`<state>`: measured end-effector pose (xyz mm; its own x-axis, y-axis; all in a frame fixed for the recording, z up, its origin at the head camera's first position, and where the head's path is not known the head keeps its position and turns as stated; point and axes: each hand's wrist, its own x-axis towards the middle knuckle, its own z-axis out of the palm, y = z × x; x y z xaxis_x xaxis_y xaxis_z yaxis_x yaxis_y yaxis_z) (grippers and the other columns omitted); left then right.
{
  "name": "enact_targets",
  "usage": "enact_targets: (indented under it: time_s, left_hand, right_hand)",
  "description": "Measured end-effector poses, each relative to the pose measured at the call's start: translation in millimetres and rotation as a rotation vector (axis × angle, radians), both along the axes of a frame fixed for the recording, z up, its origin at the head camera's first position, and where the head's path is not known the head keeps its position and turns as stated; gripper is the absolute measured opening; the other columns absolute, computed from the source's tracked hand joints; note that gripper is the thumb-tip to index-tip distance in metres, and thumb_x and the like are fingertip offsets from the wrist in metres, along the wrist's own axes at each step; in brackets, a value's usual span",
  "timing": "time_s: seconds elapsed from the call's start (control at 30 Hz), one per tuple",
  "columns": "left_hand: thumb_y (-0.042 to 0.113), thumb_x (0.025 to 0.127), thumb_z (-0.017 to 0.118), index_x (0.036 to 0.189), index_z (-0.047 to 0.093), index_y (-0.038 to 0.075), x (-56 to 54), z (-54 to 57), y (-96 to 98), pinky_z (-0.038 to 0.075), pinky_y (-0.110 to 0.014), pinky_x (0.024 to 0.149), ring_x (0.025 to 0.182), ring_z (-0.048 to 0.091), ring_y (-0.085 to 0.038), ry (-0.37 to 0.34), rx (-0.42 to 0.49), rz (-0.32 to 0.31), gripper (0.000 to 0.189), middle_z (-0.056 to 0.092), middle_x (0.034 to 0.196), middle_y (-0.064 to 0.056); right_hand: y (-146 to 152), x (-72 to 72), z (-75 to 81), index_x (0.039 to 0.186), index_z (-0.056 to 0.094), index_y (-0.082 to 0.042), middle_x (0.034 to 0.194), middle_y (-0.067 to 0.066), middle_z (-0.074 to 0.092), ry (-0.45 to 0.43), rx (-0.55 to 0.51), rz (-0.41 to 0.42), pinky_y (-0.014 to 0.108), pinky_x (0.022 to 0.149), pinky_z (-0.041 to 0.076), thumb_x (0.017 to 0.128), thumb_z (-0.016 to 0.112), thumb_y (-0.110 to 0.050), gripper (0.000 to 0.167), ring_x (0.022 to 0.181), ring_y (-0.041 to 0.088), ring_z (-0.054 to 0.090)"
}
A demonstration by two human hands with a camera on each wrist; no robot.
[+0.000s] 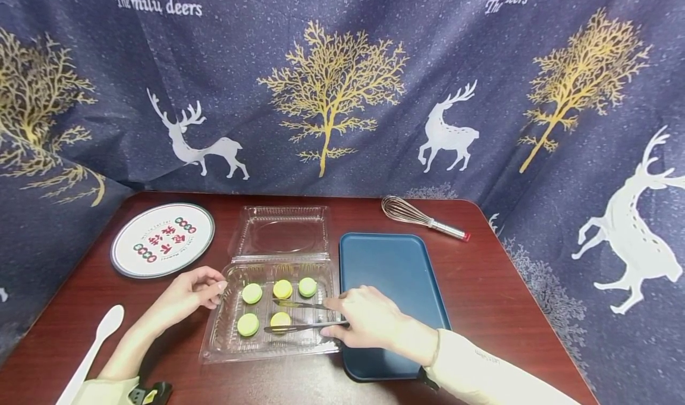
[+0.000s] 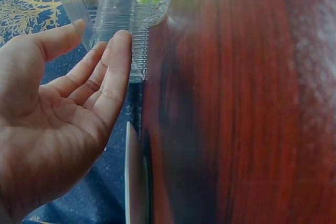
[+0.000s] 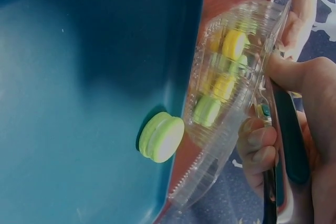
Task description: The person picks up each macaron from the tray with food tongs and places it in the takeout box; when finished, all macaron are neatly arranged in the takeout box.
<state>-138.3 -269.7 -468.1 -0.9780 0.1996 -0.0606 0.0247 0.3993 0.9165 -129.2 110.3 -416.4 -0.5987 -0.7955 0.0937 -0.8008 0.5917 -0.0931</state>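
My right hand (image 1: 369,317) grips a pair of metal tongs (image 1: 305,326), their arms spread apart over the clear plastic container (image 1: 219,339). The lower arm overlaps a yellow macaron (image 1: 280,318); the upper one passes just below another yellow macaron (image 1: 282,288). Green macarons (image 1: 252,293) also sit in the container's compartments. At its left rim, my left hand (image 1: 184,298) holds the edge, thumb on top and fingers against the side wall in the left wrist view. A green macaron (image 3: 161,137) lies on the blue tray (image 3: 79,129), hidden by my right hand in the head view.
The container's hinged lid (image 1: 283,235) lies folded back behind it. A whisk (image 1: 423,217) rests at the back right, a printed round plate (image 1: 163,240) at the back left. Near my left forearm lies a white spoon (image 1: 96,345). A patterned cloth (image 1: 342,96) hangs behind the table.
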Motion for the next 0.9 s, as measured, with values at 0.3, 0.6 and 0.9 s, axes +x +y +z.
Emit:
enact_targets:
  time_s: [0.3,0.6,0.9]
  left_hand:
    - [0.017,0.097,0.066,0.109,0.06,-0.007,0.2,-0.2,-0.1,0.06,-0.033,0.066,0.073,0.068,-0.019,0.001,0.002,-0.002,0.027,0.067,0.087,-0.013]
    - [0.016,0.098,0.065,0.109,0.06,-0.008,0.3,0.2,-0.9,0.06,-0.033,0.066,0.073,0.068,-0.019,0.009,0.005,-0.008,0.027,0.067,0.087,-0.014]
    - [0.015,0.097,0.066,0.11,0.06,-0.007,0.7,1.3,0.5,0.06,-0.033,0.065,0.072,0.068,-0.018,-0.006,0.014,-0.007,0.026,0.067,0.087,-0.012]
  right_hand:
    - [11,3.0,7.2,0.12,0.07,-0.017,0.074,-0.009,0.066,0.008,-0.056,-0.029,0.029,0.056,0.053,0.094,0.065,-0.049,0.042,0.053,0.0,0.052]
    - [29,5.7,13.7,0.123,0.069,-0.014,0.081,-0.005,0.071,0.037,-0.139,-0.059,0.033,0.059,0.055,0.092,0.07,-0.043,0.042,0.054,-0.001,0.052]
    - [60,6.3,17.8,0.119,0.071,-0.01,0.096,0.003,0.075,0.121,-0.235,-0.118,0.037,0.066,0.059,0.087,0.075,-0.042,0.045,0.077,0.013,0.071]
